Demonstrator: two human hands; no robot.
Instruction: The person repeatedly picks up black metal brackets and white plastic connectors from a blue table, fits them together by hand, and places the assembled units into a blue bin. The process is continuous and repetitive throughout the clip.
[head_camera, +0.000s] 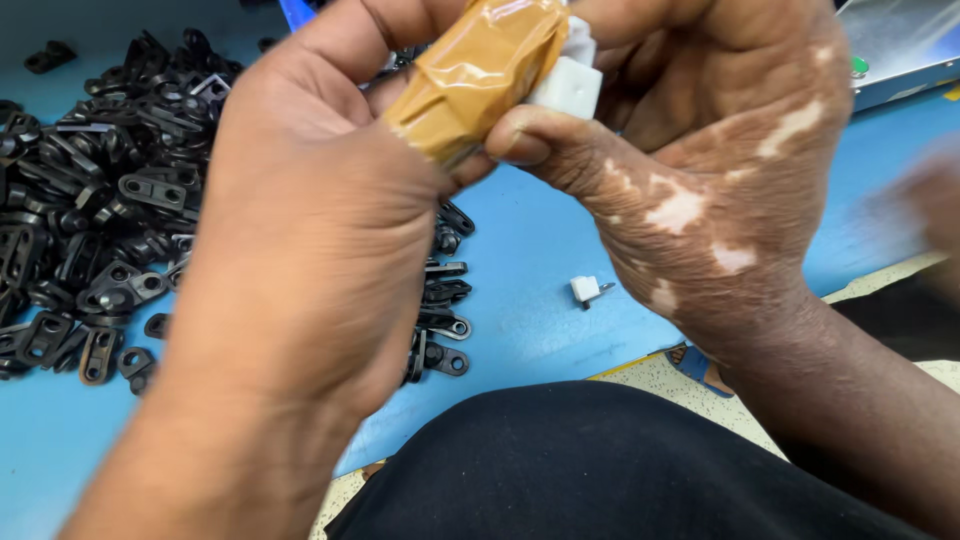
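While both hands work up close: left hand w/ tape-wrapped thumb and right hand pinch white plastic piece, held near cam. Big heap black clips far left on blue table looks unworked; one small white part lies loose at centre.

I have a single view, from the camera worn on the head, looking steeply down and very close onto the left hand and right hand, which fill most of it. Behind them lies the blue table, its near edge low in view.
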